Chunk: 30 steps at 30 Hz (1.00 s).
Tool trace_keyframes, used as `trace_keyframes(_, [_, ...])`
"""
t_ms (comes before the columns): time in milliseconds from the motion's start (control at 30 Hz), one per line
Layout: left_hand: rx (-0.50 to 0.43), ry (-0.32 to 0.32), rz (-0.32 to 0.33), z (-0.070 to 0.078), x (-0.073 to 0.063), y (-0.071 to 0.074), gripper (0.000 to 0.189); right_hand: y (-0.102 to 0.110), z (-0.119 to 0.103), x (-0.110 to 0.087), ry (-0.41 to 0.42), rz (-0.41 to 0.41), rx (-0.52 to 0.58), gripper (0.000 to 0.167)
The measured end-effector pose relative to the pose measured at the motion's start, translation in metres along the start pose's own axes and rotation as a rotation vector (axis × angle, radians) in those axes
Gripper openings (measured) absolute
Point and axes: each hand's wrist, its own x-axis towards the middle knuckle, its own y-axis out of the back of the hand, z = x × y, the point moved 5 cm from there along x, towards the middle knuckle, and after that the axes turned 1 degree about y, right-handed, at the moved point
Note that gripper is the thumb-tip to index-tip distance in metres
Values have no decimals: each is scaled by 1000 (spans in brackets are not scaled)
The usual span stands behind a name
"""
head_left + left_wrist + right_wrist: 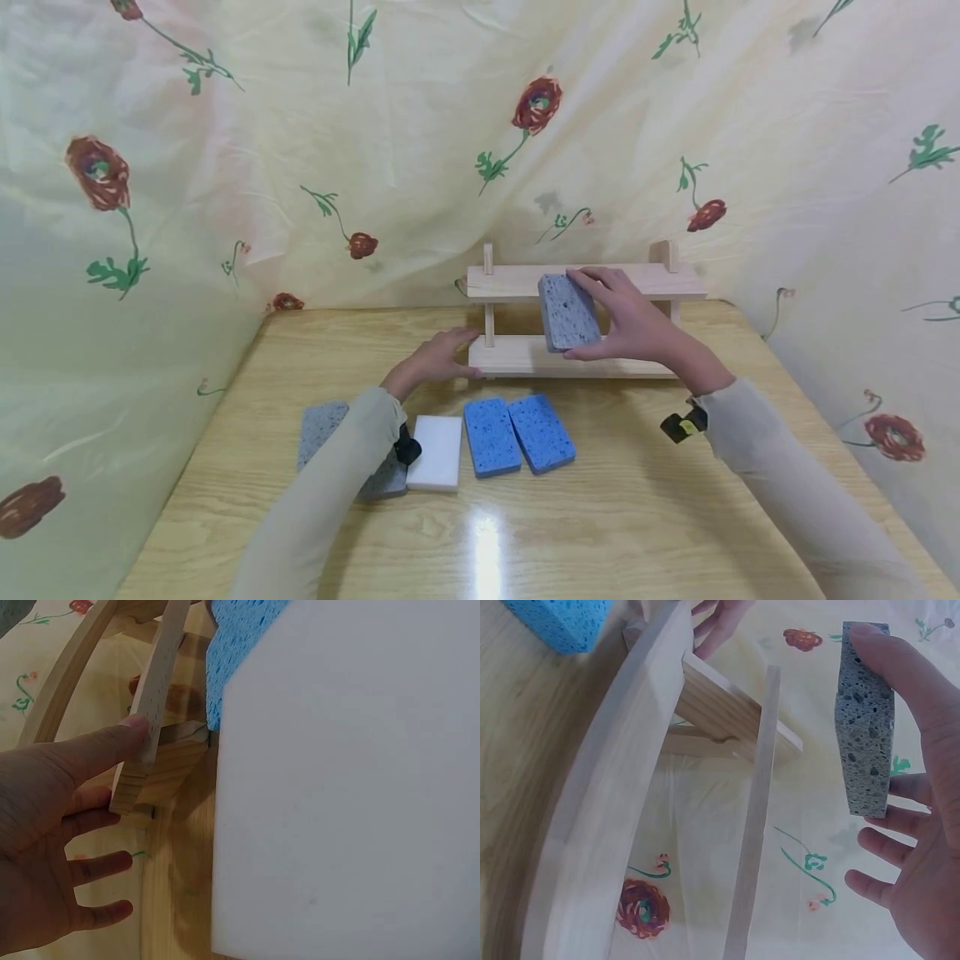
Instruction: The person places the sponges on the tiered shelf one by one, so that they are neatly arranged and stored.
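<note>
Currently right hand [636, 321] pinches a gray sponge [568, 313] between thumb and fingers, held off the wooden shelf [513, 283], in front of its upper board. Left hand [437, 357] pinches the lower board's left end, other fingers spread. Two blue sponges [492, 437] and a white block [438, 452] lie on the desk [600, 533].

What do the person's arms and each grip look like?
The left sleeve and right sleeve are long and pale beige. The left grip and right grip are ungloved hands. Left wrist: a small black device. Right wrist: a dark device with a yellow-green patch.
</note>
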Motion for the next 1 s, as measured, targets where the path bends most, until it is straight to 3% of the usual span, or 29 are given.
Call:
trace_keyframes(367, [-4, 5, -7, -4, 1, -1, 84, 0, 8, 25, 26, 57, -36, 118])
trace_keyframes(1000, [1, -23, -2, -5, 2, 0, 82, -9, 30, 65, -87, -29, -10, 117])
